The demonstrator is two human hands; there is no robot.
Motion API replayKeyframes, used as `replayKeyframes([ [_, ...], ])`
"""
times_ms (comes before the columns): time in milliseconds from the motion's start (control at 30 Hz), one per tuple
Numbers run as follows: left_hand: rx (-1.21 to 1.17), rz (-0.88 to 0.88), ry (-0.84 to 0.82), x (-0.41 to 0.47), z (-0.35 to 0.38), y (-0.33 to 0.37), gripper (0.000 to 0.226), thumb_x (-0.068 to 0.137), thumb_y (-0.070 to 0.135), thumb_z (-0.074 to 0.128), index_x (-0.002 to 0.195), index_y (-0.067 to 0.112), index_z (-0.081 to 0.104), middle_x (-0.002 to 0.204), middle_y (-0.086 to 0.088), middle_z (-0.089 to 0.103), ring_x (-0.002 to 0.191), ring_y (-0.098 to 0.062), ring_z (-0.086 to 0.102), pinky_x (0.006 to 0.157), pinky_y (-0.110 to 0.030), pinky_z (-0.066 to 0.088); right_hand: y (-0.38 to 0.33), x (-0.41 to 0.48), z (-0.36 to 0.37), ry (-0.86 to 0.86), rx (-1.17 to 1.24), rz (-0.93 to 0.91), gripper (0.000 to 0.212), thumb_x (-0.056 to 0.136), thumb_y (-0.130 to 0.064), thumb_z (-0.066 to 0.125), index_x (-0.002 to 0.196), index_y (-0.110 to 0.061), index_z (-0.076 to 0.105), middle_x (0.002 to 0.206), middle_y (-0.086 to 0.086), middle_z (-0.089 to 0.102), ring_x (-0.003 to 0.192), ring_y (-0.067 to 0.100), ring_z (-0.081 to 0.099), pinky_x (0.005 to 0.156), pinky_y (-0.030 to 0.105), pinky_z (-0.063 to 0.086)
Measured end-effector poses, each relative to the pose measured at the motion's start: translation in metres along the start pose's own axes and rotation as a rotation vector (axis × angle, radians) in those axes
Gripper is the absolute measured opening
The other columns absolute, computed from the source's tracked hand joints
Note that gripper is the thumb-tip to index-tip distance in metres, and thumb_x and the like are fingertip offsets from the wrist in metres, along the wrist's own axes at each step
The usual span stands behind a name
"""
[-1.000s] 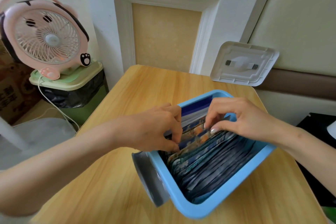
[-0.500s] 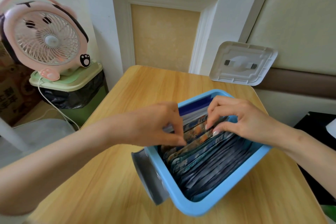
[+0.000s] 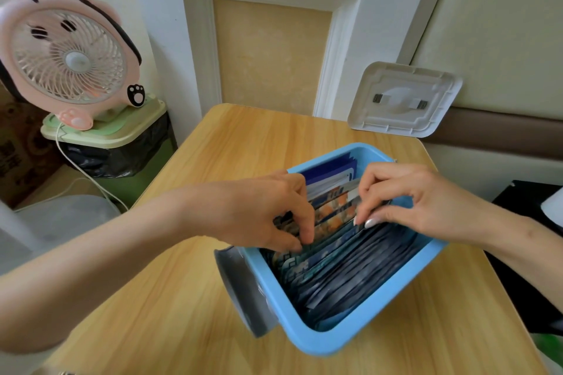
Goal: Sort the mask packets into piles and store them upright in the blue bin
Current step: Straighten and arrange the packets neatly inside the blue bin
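The blue bin (image 3: 316, 339) sits on the wooden table (image 3: 189, 298), slightly right of centre, with a grey handle (image 3: 243, 286) on its left side. Several mask packets (image 3: 350, 265) stand upright inside it, dark ones in front, orange and blue ones (image 3: 332, 210) behind. My left hand (image 3: 259, 213) reaches in from the left, its fingertips pinching the top edges of the middle packets. My right hand (image 3: 408, 201) comes in from the right and pinches the same packets' tops at the other end.
A white lid (image 3: 402, 100) leans against the wall at the table's back right. Left of the table a pink fan (image 3: 64, 58) stands on a green trash can (image 3: 112, 143), its white cord trailing down. A black object (image 3: 530, 207) lies off the right edge.
Both hands stay at the packets in the bin, their fingers shifting slightly along the top edges. The bin has not moved.
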State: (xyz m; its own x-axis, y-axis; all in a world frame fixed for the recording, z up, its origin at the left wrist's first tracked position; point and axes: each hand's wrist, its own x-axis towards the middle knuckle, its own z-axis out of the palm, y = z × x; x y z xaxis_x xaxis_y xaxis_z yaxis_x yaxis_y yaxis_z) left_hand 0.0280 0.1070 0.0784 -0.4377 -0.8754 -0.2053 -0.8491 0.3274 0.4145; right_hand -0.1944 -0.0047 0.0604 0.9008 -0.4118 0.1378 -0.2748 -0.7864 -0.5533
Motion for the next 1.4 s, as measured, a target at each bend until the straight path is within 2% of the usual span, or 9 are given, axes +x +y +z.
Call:
replayKeyframes([
  [267, 0.047, 0.027, 0.094, 0.009, 0.009, 0.006, 0.024, 0.088, 0.046, 0.052, 0.087, 0.027, 0.065, 0.1, 0.012, 0.04, 0.097, 0.001, 0.031, 0.078, 0.002, 0.026, 0.0, -0.004, -0.001, 0.003, -0.043, -0.017, 0.015, 0.075, -0.04, 0.063, 0.078, -0.032, 0.074, 0.087, -0.011, 0.057, 0.086, 0.013, 0.059, 0.077, 0.025, 0.047],
  [467, 0.085, 0.045, 0.062, 0.008, 0.009, 0.001, 0.011, 0.086, 0.043, 0.057, 0.081, 0.033, 0.055, 0.106, 0.015, 0.037, 0.098, 0.004, 0.029, 0.084, -0.004, 0.03, 0.001, -0.008, -0.004, 0.004, -0.038, 0.003, 0.019, 0.07, -0.046, 0.067, 0.085, -0.035, 0.07, 0.094, -0.012, 0.058, 0.092, 0.015, 0.059, 0.081, 0.027, 0.047],
  [600, 0.052, 0.011, 0.101, 0.002, 0.017, 0.002, 0.039, 0.077, 0.065, 0.049, 0.086, 0.029, 0.057, 0.105, 0.017, 0.033, 0.102, 0.001, 0.03, 0.084, -0.014, 0.036, 0.016, -0.015, -0.007, 0.175, -0.155, 0.1, 0.026, 0.067, -0.058, 0.063, 0.086, -0.04, 0.062, 0.1, -0.018, 0.056, 0.103, 0.01, 0.054, 0.091, 0.033, 0.043],
  [933, 0.206, -0.058, 0.132, -0.01, 0.036, 0.014, 0.076, 0.056, 0.085, 0.038, 0.116, 0.039, 0.031, 0.112, 0.024, 0.013, 0.101, -0.004, 0.016, 0.082, -0.015, 0.03, 0.007, -0.028, -0.015, 0.137, -0.218, 0.314, 0.014, 0.068, -0.05, 0.07, 0.076, -0.043, 0.062, 0.083, -0.018, 0.065, 0.062, 0.009, 0.063, 0.06, 0.016, 0.045],
  [1067, 0.205, 0.018, -0.038, -0.005, 0.023, -0.004, 0.082, 0.05, 0.085, 0.045, 0.118, 0.044, 0.028, 0.118, 0.029, 0.011, 0.107, -0.001, 0.017, 0.085, -0.01, 0.029, -0.011, -0.039, -0.021, -0.023, 0.029, 0.508, 0.046, 0.044, -0.067, 0.074, 0.077, -0.04, 0.061, 0.07, -0.011, 0.068, 0.048, 0.014, 0.067, 0.054, 0.02, 0.052],
  [1167, 0.187, 0.136, -0.161, -0.003, 0.014, -0.017, 0.086, 0.046, 0.084, 0.05, 0.121, 0.047, 0.028, 0.123, 0.034, 0.008, 0.113, 0.006, 0.015, 0.091, -0.011, 0.028, -0.015, -0.051, -0.017, -0.133, 0.238, 0.648, 0.044, 0.035, -0.051, 0.08, 0.07, -0.033, 0.059, 0.068, 0.005, 0.068, 0.047, 0.024, 0.067, 0.041, 0.024, 0.051],
  [1233, 0.081, 0.185, -0.132, 0.017, 0.017, -0.028, 0.085, 0.047, 0.077, 0.058, 0.124, 0.044, 0.041, 0.123, 0.04, 0.024, 0.114, 0.014, 0.027, 0.094, -0.01, 0.028, -0.017, -0.06, -0.016, -0.174, 0.309, 0.712, 0.045, 0.032, -0.045, 0.083, 0.066, -0.028, 0.059, 0.064, 0.011, 0.065, 0.045, 0.028, 0.066, 0.039, 0.025, 0.05],
  [1300, -0.242, 0.139, -0.101, 0.026, 0.023, -0.038, 0.058, 0.06, 0.064, 0.07, 0.111, 0.037, 0.065, 0.097, 0.036, 0.06, 0.092, 0.021, 0.051, 0.087, -0.006, 0.036, -0.026, -0.065, -0.014, -0.195, 0.354, 0.757, 0.056, 0.027, -0.052, 0.085, 0.069, -0.023, 0.061, 0.061, 0.014, 0.063, 0.046, 0.034, 0.065, 0.04, 0.03, 0.052],
  [1400, -0.642, 0.155, 0.248, 0.018, 0.013, -0.05, 0.025, 0.071, 0.052, 0.069, 0.088, 0.035, 0.068, 0.093, 0.009, 0.07, 0.095, -0.007, 0.066, 0.083, -0.023, 0.05, -0.023, -0.065, -0.018, -0.08, 0.338, 0.821, 0.071, 0.017, -0.064, 0.084, 0.066, -0.016, 0.065, 0.052, 0.02, 0.059, 0.036, 0.039, 0.058, 0.034, 0.039, 0.049],
])
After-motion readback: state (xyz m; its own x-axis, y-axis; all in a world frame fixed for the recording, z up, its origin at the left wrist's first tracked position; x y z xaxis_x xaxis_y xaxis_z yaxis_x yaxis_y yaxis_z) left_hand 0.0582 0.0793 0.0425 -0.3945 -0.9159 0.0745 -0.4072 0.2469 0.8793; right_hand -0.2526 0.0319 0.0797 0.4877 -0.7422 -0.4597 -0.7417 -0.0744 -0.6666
